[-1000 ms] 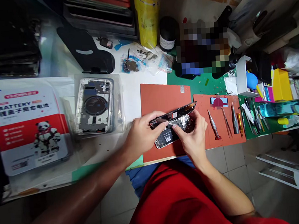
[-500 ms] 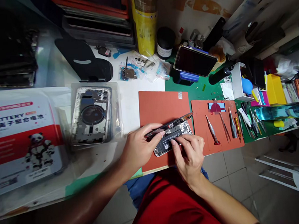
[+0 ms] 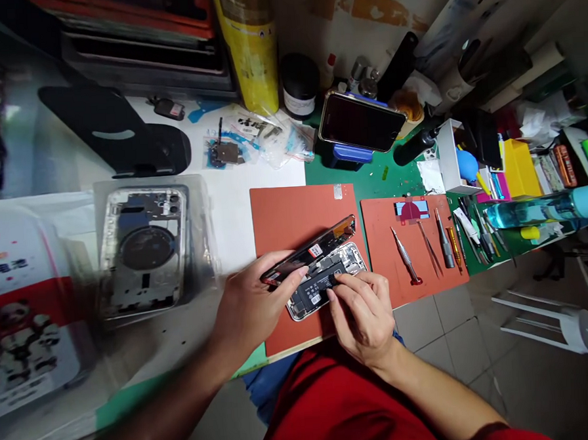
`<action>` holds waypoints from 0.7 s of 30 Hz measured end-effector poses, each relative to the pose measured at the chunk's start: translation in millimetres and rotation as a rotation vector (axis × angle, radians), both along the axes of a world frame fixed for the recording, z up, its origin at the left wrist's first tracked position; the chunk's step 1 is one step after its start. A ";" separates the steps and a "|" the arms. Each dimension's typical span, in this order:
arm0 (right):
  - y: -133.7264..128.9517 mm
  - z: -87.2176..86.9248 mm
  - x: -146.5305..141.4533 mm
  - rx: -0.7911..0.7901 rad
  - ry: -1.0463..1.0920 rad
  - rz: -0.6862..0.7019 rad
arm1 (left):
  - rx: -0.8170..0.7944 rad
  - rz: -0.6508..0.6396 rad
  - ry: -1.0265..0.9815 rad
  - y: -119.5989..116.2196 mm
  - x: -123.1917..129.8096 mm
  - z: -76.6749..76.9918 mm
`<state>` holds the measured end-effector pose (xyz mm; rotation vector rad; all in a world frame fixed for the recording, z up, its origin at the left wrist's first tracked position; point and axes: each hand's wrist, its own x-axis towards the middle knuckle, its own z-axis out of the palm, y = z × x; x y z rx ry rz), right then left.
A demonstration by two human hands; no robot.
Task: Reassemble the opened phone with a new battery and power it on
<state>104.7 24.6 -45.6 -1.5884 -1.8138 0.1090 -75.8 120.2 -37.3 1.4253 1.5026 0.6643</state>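
Note:
My left hand (image 3: 253,307) is closed on the lower end of a phone screen (image 3: 325,242), thumb on its inner side and fingers behind. The screen stands tilted up along the far side of the opened phone body (image 3: 299,309), whose battery (image 3: 313,291) and inner parts are exposed. Over the battery, my right hand (image 3: 365,315) has its thumb and fingertips drawn together in a pinch. Whatever is between those fingertips is hidden. The phone body lies at a slant on an orange-red work mat (image 3: 294,213).
On a second mat to the right lie a screwdriver (image 3: 405,253), tweezers (image 3: 431,249) and other tools. A phone on a blue stand (image 3: 352,154) is behind. To the left are a phone back housing (image 3: 145,247) and a battery box (image 3: 28,326). A water bottle (image 3: 535,212) lies far right.
My left hand has raised the screen, so the gap between it and the phone body is wider and more of its inner face shows. The camera view has turned slightly right.

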 end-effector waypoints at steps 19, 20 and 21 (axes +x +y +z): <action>-6.0 21.7 37.6 0.029 0.234 -0.070 | -0.354 0.336 -0.730 -7.9 -11.2 3.1; -8.3 23.7 34.2 0.009 0.295 -0.062 | -0.361 0.353 -0.744 -9.6 -10.3 4.7; -10.8 25.6 29.8 -0.040 0.384 -0.054 | -0.372 0.366 -0.762 -12.4 -8.8 6.9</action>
